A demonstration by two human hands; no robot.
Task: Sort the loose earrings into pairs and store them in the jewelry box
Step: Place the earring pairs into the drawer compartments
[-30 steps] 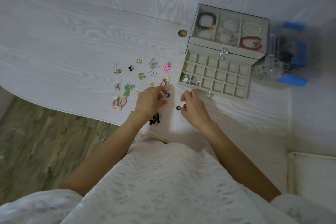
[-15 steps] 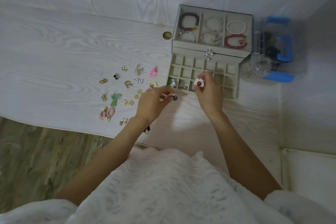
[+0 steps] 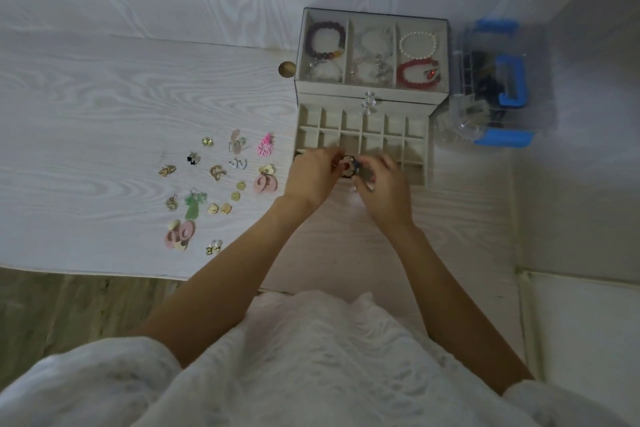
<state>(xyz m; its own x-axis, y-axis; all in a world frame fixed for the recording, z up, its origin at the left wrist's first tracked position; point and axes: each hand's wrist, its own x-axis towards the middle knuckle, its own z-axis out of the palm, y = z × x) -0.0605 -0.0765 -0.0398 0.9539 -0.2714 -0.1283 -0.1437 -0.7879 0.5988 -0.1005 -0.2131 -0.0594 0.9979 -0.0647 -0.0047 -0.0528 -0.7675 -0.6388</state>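
Note:
The beige jewelry box (image 3: pixel 420 116) stands at the back of the white table, its gridded drawer pulled out toward me. My left hand (image 3: pixel 311 178) and my right hand (image 3: pixel 384 191) meet over the drawer's front row. Between their fingertips is a white flower earring with a red centre (image 3: pixel 348 165), with a dark blue bead beside it. Which hand holds which piece is blurred. Several loose earrings (image 3: pixel 216 172) lie scattered on the table to the left, among them a pink flower one (image 3: pixel 265 146) and a green one (image 3: pixel 191 208).
The box's top tray holds bead bracelets (image 3: pixel 323 40). A clear container with blue clips (image 3: pixel 498 83) stands right of the box. A round gold disc (image 3: pixel 286 69) lies left of it. The table's front edge (image 3: pixel 104 272) runs near the earrings, with wooden floor below.
My left hand has moved right and up to the drawer. Both hands have come together over its front row, with the flower earring between them. The camera view has shifted a little.

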